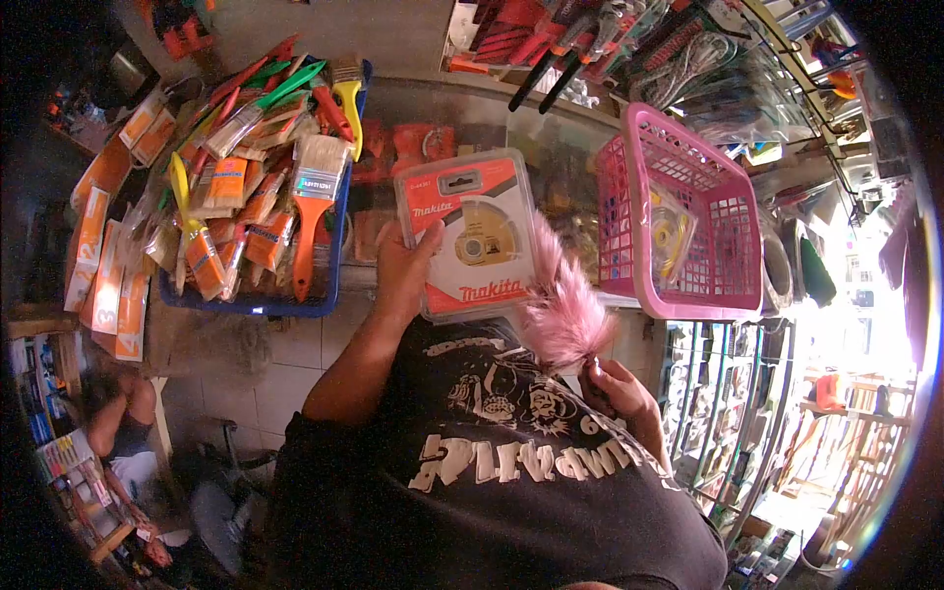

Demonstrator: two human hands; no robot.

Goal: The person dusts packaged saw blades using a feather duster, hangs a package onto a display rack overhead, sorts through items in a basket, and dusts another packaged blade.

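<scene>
My left hand (406,270) grips the left edge of a Makita cutting disc pack (482,211), a clear plastic blister with a red and white card and a gold disc inside. The pack is held upright, face toward me. Closed round the handle end of a pink feather duster (568,313) is my right hand (621,395), low and to the right. The duster's fluffy head points up and left, against the lower right edge of the pack. Most of the handle is hidden by the hand.
At left, a blue tray (258,311) is heaped with paintbrushes (313,192). A pink plastic basket (644,236) at right holds another packaged disc (671,236). Tools (575,49) hang at the top. Another person (138,482) is at lower left.
</scene>
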